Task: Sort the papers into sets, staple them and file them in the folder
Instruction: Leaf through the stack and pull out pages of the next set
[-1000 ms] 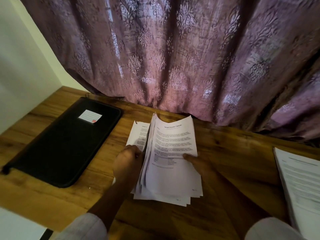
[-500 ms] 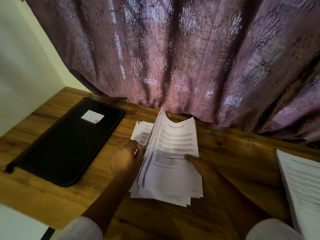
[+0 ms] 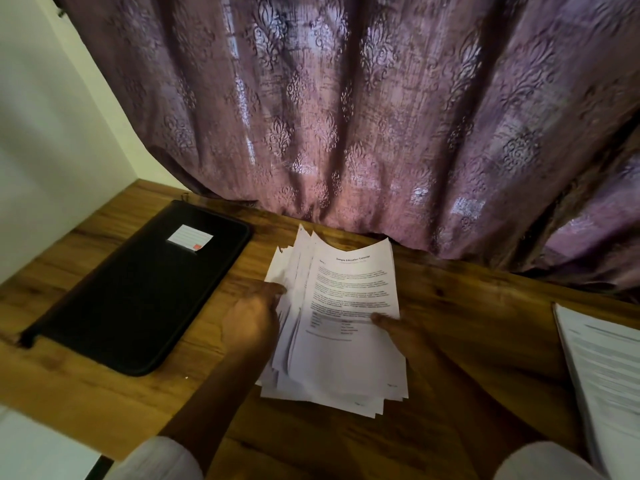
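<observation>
Left grip slid into papers | right grip pinches right edge

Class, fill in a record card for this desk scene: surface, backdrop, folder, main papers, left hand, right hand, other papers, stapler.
surface: wooden table
backdrop: purple patterned curtain
folder: black zip folder, closed, lying flat left of the papers, white label on top
main papers: loose stack of papers, upper sheets lifted and fanned
left hand: left hand at the fanned left edges; grip hidden
right hand: right hand holds the stack's right side, thumb on the top sheet
other papers: second pile at the table's right edge
stapler: none in view
</observation>
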